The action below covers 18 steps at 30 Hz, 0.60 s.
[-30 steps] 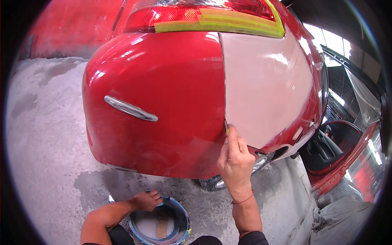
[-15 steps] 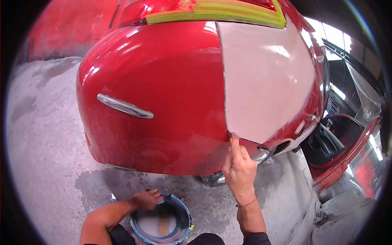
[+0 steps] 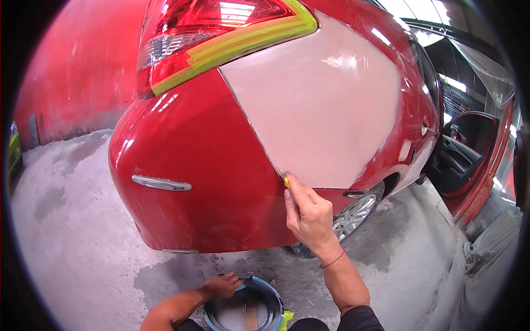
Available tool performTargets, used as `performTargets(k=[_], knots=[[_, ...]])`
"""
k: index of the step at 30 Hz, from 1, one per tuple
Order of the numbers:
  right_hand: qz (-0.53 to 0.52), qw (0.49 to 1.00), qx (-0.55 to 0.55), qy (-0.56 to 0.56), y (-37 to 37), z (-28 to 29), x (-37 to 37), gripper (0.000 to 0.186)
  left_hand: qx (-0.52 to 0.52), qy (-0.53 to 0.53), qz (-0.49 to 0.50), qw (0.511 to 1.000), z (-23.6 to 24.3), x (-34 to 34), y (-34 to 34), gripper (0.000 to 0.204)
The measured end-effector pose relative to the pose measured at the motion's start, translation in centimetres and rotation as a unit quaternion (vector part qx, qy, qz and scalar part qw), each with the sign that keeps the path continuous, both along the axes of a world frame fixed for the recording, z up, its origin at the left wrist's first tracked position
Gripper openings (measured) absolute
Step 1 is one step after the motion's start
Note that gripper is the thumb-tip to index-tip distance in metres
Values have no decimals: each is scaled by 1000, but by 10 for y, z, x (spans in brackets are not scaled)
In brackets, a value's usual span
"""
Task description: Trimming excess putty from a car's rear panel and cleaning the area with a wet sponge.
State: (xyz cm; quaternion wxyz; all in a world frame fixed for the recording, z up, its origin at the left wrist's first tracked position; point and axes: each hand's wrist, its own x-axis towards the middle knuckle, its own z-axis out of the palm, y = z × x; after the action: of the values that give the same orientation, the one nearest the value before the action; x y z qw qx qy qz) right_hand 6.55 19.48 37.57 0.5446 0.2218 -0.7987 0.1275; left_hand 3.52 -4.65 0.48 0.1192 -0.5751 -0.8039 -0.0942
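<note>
My right hand (image 3: pixel 306 212) pinches a small yellow piece (image 3: pixel 287 182) at the lower end of the narrow seam between the red rear bumper (image 3: pixel 176 143) and the pale primed panel (image 3: pixel 312 105) of the car. Below, my left hand (image 3: pixel 223 286) has its fingers curled at the rim of a blue bucket (image 3: pixel 270 295), which holds cloudy liquid and a brown rectangular piece (image 3: pixel 251 317). Above the seam, the tail light (image 3: pixel 187 27) is edged with yellow-green masking tape (image 3: pixel 232 47).
A red wall (image 3: pixel 72 71) stands behind at left. At right are an open car door (image 3: pixel 464 160), the rear wheel (image 3: pixel 353 220) and draped translucent sheeting (image 3: pixel 486 259). The concrete floor (image 3: pixel 72 209) has damp patches. A green object (image 3: pixel 15 146) shows at the far left edge.
My right hand has moved down the seam to its lower end. The view has turned, showing more of the tail light, side and wheel. My left hand stays at the bucket.
</note>
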Motion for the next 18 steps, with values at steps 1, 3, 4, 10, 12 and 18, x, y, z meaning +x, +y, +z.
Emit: performTargets(k=[1,3,4,10,12,18], knots=[[3,1000,1,0,0,1,0,39,-5,2,2,1000,6,2,0,47],[2,1000,8,-9,5,2,-1,40,-13,-3,9,1000,19,5,0,47],[1,1000,18,-20,4,2,-1,41,-16,-3,11,1000,18,4,-2,47],[9,1000,24,-8,2,6,-7,43,-8,-26,1,1000,25,4,0,45],[-1,999,19,-42,-1,8,-2,41,20,-6,-2,1000,24,4,-1,43],[-77,985,70,-140,-16,29,22,45,35,18,4,999,16,4,-1,42]])
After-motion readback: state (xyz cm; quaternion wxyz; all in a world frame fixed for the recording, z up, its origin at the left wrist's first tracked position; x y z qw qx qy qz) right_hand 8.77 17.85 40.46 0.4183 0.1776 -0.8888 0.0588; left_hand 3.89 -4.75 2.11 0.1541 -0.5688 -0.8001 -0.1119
